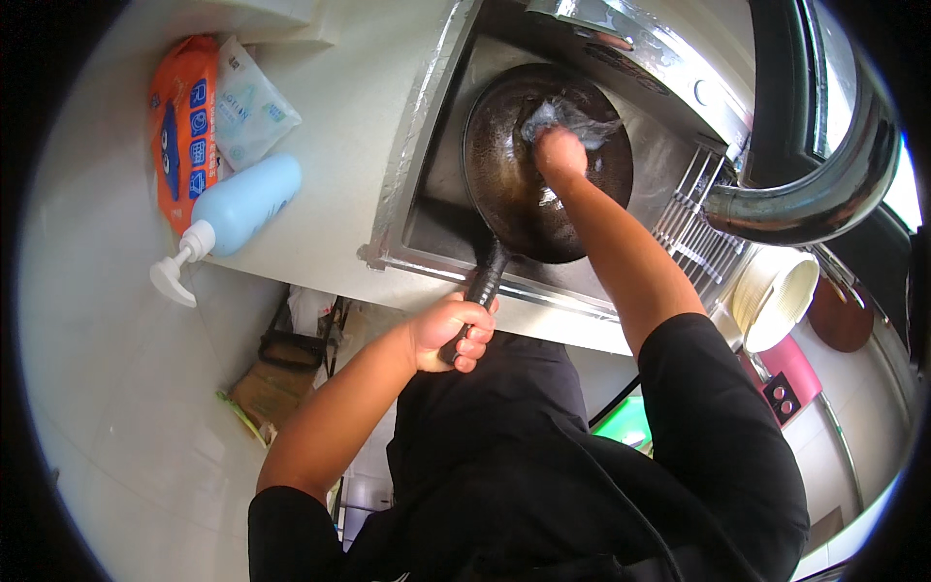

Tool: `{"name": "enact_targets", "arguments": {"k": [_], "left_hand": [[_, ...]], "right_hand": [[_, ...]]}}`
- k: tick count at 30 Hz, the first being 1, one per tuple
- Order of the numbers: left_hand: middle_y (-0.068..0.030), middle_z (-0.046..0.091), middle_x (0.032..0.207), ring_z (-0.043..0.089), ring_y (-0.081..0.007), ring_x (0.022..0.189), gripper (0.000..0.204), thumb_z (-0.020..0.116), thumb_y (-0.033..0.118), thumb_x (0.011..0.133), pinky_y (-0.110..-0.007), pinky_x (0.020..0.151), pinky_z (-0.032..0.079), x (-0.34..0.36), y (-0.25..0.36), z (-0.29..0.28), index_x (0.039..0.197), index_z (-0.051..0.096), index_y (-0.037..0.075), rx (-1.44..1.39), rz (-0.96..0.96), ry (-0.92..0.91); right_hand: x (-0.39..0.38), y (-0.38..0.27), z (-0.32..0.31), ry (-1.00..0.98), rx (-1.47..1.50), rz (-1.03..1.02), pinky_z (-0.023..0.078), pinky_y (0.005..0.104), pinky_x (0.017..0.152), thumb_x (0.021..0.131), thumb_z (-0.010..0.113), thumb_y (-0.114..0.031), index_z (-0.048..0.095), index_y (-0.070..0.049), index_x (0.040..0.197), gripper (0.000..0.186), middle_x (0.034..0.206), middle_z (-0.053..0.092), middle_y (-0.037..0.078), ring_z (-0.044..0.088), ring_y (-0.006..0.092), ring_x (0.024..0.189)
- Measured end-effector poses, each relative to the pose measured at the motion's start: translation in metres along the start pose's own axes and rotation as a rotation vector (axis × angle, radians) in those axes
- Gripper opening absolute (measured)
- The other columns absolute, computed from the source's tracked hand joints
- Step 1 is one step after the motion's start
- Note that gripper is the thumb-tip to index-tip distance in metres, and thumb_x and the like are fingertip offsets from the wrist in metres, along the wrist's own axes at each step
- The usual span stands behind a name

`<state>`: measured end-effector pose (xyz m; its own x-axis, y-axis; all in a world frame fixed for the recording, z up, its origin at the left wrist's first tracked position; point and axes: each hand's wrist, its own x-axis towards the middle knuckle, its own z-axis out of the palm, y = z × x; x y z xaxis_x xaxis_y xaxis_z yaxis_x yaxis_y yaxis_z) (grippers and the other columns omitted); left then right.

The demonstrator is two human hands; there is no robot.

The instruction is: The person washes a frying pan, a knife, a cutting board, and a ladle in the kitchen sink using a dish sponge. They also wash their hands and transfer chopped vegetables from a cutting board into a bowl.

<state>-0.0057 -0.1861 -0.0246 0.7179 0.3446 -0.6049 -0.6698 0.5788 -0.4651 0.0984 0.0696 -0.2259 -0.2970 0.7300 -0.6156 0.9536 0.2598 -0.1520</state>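
A dark, round wok [504,160] rests on a sunken steel cooktop [441,228], tilted a little in my view. My left hand [456,333] is wrapped round the black wok handle [488,270], which points back toward my body. Inside the wok, my right hand [561,155] is closed on a whitish, crumpled wipe [545,118] pressed against the far part of the bowl. Its fingertips are partly hidden by the wipe and the hand itself. The inner surface looks brown and shiny, with bright reflections.
On the left counter lie a light-blue pump bottle [254,202], an orange wipes pack [179,126] and a white pack [254,107]. A wire rack [693,218], a thick metal pipe [815,209] and a cream basket [776,296] stand at the right. Foil tape [402,155] edges the cooktop.
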Motion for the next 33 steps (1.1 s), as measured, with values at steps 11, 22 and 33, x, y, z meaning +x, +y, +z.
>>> {"name": "enact_targets", "arguments": {"k": [11, 22, 33], "left_hand": [[0.0034, 0.046, 0.063, 0.043, -0.0088, 0.045, 0.013, 0.055, 0.006, 0.089, -0.027, 0.041, 0.036, 0.004, -0.002, -0.008, 0.089, 0.048, 0.018, -0.074, -0.009, -0.092], [0.0047, 0.046, 0.063, 0.043, -0.0079, 0.045, 0.013, 0.056, 0.009, 0.09, -0.027, 0.041, 0.036, 0.006, -0.006, -0.012, 0.093, 0.05, 0.019, -0.069, 0.014, -0.132], [0.0039, 0.047, 0.064, 0.045, -0.0087, 0.046, 0.013, 0.055, 0.008, 0.09, -0.027, 0.042, 0.037, 0.011, -0.014, -0.016, 0.095, 0.05, 0.018, -0.082, 0.082, -0.128]], "right_hand": [[-0.004, 0.011, -0.001, 0.027, -0.045, -0.022, 0.055, 0.049, 0.085, 0.097, 0.053, -0.044, 0.07, -0.002, 0.099, 0.045, 0.101, 0.07, 0.024, 0.068, 0.0401, 0.097], [-0.013, 0.018, 0.009, -0.063, -0.044, 0.049, 0.055, 0.0489, 0.087, 0.098, 0.05, -0.041, 0.072, -0.002, 0.101, 0.045, 0.103, 0.07, 0.024, 0.068, 0.0388, 0.1], [-0.034, 0.013, 0.006, -0.146, -0.045, 0.111, 0.053, 0.0485, 0.092, 0.098, 0.047, -0.043, 0.072, -0.001, 0.103, 0.049, 0.109, 0.069, 0.025, 0.067, 0.0396, 0.105]]}}
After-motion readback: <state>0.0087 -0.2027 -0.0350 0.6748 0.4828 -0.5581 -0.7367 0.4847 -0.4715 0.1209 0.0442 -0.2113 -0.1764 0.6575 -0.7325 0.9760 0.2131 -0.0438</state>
